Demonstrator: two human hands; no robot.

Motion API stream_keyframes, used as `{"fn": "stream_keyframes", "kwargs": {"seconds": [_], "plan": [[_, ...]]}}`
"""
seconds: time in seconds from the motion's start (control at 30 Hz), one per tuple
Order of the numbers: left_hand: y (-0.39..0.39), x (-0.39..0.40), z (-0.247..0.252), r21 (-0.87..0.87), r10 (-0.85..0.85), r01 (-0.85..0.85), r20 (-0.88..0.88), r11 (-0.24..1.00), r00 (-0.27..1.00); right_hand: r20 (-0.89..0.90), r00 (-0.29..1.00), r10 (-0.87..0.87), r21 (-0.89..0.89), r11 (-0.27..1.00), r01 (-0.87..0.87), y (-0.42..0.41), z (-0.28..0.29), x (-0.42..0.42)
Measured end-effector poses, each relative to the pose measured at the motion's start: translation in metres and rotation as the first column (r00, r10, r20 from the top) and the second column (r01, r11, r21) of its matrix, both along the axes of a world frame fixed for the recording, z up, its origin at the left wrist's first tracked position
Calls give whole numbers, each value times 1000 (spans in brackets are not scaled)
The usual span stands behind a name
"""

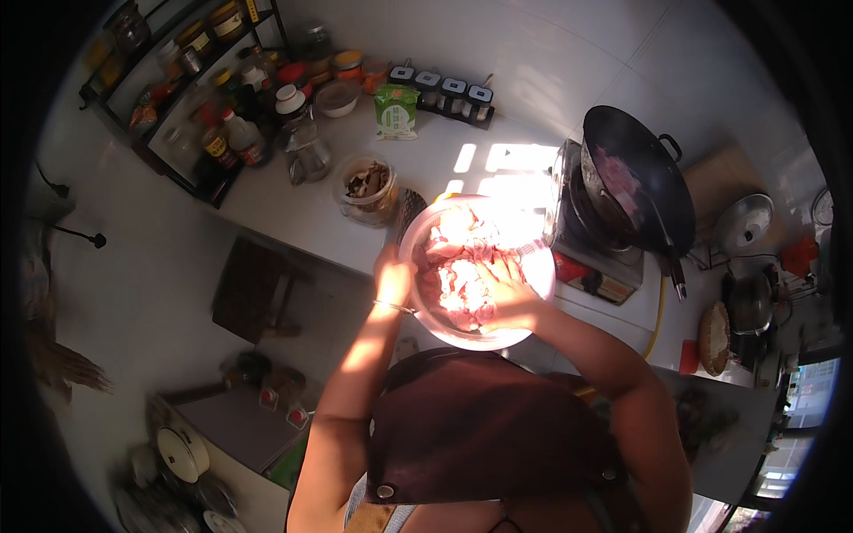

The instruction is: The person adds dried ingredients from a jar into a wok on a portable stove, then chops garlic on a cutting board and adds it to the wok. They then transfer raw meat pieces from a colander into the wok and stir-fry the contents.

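A pale plastic basin (546, 293) at the counter's front edge holds raw meat pieces (460, 286), partly washed out by bright sunlight. My left hand (394, 278) grips the basin's left rim, with a thin bracelet at the wrist. Inside the basin, my right hand (510, 293) lies on the meat with its fingers reaching in among the pieces. Glare hides whether those fingers close on any of it. To the right, a black wok (660, 180) sits on a portable gas stove (600, 273), with pale pink pieces of food (616, 176) inside.
A utensil handle (676, 276) juts from the wok toward me. Left of the basin stand a clear tub of brown dried food (366, 190) and a glass pitcher (306, 150). A green packet (396, 112), seasoning boxes (453, 93) and a bottle rack (153, 146) line the back.
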State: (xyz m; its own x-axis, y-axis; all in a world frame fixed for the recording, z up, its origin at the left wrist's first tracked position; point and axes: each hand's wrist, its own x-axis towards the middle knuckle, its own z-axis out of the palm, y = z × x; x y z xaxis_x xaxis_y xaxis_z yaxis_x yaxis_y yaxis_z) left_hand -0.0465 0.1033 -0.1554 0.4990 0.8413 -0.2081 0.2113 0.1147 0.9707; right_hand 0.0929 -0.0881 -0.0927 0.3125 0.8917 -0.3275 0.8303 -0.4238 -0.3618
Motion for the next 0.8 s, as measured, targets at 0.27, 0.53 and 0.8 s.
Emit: {"fn": "stream_keyframes", "kwargs": {"seconds": [0.27,0.53,0.8], "plan": [[5,-2,-9,-26,31,-31,3,999,1000,-289,946,-143,-50,990,134,2,-15,4],[0,2,-2,-56,54,-51,46,997,997,-216,966,-141,261,945,196,10,-35,-3],[-3,1,-2,-66,79,-76,45,995,996,-774,633,-25,217,929,301,5,-55,18]]}}
